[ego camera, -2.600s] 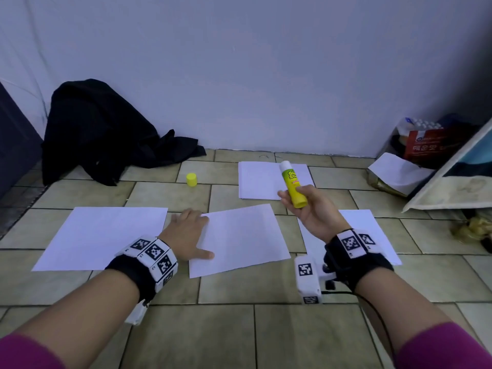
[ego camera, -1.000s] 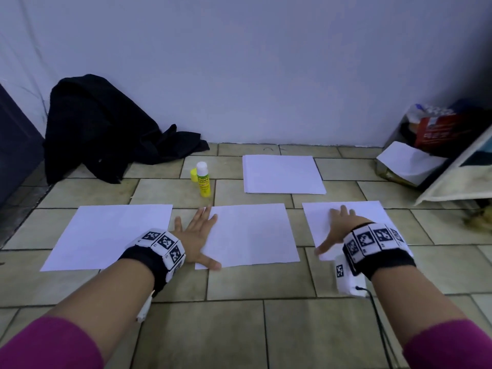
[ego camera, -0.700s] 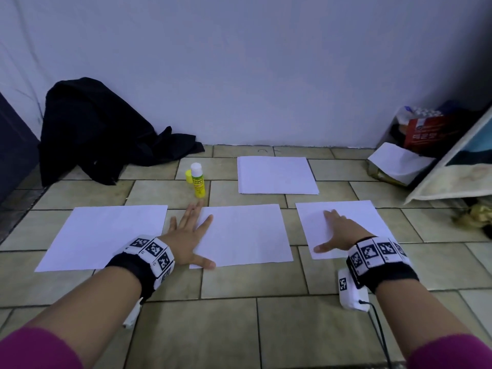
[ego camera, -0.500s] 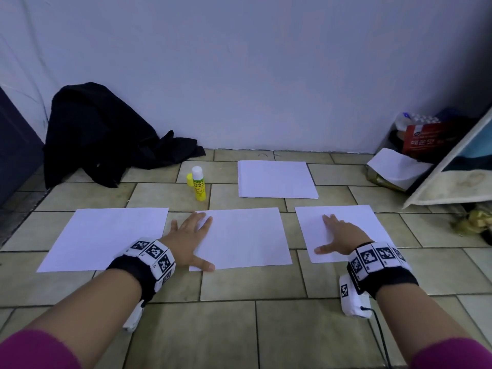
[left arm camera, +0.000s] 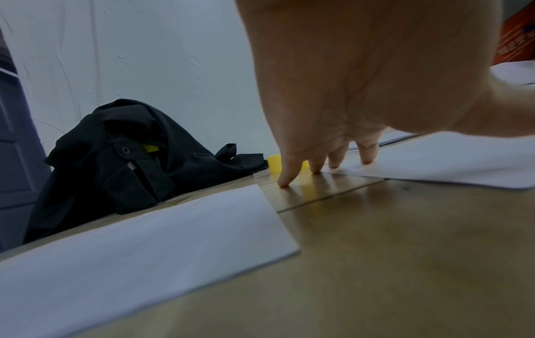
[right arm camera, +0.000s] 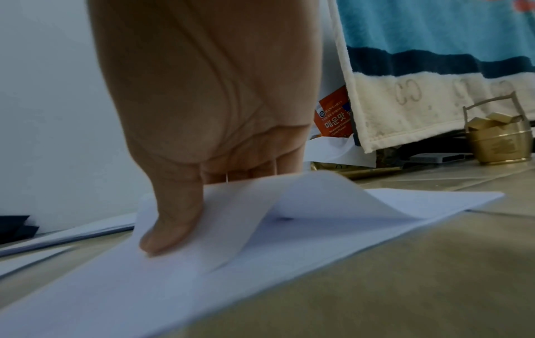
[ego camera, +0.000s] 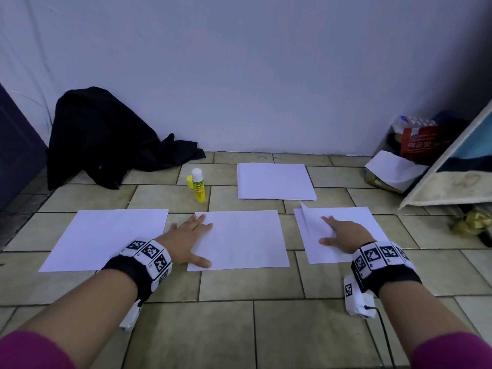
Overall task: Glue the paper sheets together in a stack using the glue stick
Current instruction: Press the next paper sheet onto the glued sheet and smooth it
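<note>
Black garment (ego camera: 106, 139) heaped against wall; red packet (ego camera: 423, 141), striped towel (right arm camera: 434, 68), brass bucket (right arm camera: 501, 141) at right.

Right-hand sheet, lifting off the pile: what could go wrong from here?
1. The right hand pinches the white top paper sheet into a buckled arch, so it may crease.
2. A second sheet may possibly drag along from the right pile.
3. The yellow glue stick stands uncapped, its yellow cap beside it; it could tip or dry.

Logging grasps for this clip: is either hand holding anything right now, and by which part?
Right hand pinches the top sheet of the right pile near its left edge, lifting it. Left hand rests flat on the middle sheet, holding nothing.
</note>
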The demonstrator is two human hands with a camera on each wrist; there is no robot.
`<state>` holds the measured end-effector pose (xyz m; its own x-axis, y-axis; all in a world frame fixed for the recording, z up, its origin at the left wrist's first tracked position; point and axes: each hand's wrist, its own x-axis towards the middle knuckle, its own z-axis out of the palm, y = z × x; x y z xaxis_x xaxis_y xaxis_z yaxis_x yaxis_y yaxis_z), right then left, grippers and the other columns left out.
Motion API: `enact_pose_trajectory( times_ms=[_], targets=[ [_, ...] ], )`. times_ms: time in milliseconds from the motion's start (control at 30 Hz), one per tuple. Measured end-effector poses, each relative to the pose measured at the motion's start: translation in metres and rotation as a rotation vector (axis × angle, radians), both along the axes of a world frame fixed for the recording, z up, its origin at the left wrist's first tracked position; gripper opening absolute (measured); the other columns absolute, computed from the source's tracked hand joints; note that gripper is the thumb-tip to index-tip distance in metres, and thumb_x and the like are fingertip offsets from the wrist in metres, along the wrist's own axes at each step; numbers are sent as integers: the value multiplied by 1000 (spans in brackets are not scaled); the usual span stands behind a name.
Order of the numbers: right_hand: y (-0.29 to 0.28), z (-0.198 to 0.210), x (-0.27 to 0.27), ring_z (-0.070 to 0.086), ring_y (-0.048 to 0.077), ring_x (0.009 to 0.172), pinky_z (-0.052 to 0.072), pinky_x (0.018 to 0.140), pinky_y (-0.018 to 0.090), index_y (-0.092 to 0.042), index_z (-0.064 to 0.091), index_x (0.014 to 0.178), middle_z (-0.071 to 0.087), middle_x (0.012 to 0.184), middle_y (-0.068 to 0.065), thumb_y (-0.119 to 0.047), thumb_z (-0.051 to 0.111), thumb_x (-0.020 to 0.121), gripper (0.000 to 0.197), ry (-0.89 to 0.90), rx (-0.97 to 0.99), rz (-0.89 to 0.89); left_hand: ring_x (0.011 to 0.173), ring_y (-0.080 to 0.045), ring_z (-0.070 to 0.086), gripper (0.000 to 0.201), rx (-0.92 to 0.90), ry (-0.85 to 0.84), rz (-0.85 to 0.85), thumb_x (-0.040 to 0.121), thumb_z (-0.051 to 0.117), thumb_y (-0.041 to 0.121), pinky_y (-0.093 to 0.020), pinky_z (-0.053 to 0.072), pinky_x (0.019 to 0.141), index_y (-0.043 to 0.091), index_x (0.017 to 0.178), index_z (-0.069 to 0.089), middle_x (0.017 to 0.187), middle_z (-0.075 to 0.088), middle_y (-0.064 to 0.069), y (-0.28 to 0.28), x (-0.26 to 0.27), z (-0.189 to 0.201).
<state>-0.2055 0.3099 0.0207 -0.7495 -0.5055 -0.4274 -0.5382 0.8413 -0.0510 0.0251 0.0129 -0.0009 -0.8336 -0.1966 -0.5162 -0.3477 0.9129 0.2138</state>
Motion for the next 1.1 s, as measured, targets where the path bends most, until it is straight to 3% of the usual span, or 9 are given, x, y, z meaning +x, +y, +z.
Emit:
enact_pose_trajectory(
  times_ms=[133, 267, 367, 467, 533, 633, 767, 867, 1100],
  targets=[
    [6, 8, -10, 53, 26, 114, 38, 89, 30, -9, 50, 131, 59, 127, 11, -31, 55, 95, 43, 45, -236, -143, 146, -17, -22, 102, 12, 24, 0, 82, 61, 60, -50, -3, 117, 26, 154, -2, 160, -18, 2, -5, 2, -3],
    [14, 28, -18, 52, 28, 84, 36, 70, 31, -1, 58, 113, 61, 96, 14, -17, 52, 94, 26, 184, -474, -291, 145, -18, -22, 106, -41, 32, -8, 77, 60, 68, -55, -5, 116, 28, 154, 0, 160, -15, 4, -2, 1, -4],
    [11, 44, -9, 50, 29, 81, 38, 68, 32, 1, 57, 110, 55, 87, 12, -15, 49, 95, 24, 245, -525, -333, 145, -18, -22, 102, -30, 42, -12, 80, 61, 64, -56, -8, 115, 28, 154, -1, 160, -16, 4, 4, -2, -3],
    [-6, 53, 10, 49, 27, 80, 35, 68, 31, 2, 56, 110, 54, 88, 12, -19, 44, 99, 26, 216, -552, -288, 145, -19, -23, 115, -2, 18, -40, 68, 54, 81, -59, -8, 115, 29, 153, -4, 159, -19, 4, 8, -8, -6],
    [-20, 56, 25, 50, 28, 84, 33, 69, 30, 2, 55, 114, 58, 98, 16, -25, 42, 101, 33, 130, -563, -273, 144, -18, -25, 135, 39, 2, -46, 45, 39, 99, -61, -8, 114, 31, 153, -7, 158, -22, 6, 9, -12, -8],
    [-44, 46, 51, 53, 31, 110, 37, 80, 31, -4, 48, 128, 57, 125, 17, -32, 41, 101, 40, -27, -543, -201, 142, -18, -29, 152, 53, -22, -65, 21, 18, 106, -62, -10, 111, 33, 151, -11, 156, -27, 10, 9, -14, -9],
    [-77, 22, 88, 47, 31, 124, 39, 100, 36, -8, 33, 143, 50, 137, 18, -37, 34, 102, 50, -181, -398, -47, 140, -19, -34, 153, 35, -46, -86, 18, 6, 106, -61, -14, 109, 32, 149, -19, 153, -34, 10, 11, -14, -12],
    [-95, 17, 109, 43, 31, 129, 35, 102, 36, -2, 26, 145, 44, 141, 20, -36, 28, 104, 54, -264, -358, -17, 138, -19, -37, 152, 30, -51, -84, 16, -1, 106, -61, -17, 109, 32, 148, -22, 151, -38, 8, 12, -13, -15],
    [-112, 19, 125, 43, 38, 125, 36, 102, 45, 3, 33, 140, 40, 139, 23, -18, 22, 106, 42, -255, -354, -18, 137, -18, -38, 150, 31, -62, -86, 17, -2, 105, -60, -18, 108, 33, 147, -24, 150, -40, 8, 13, -13, -13]
  ],
)
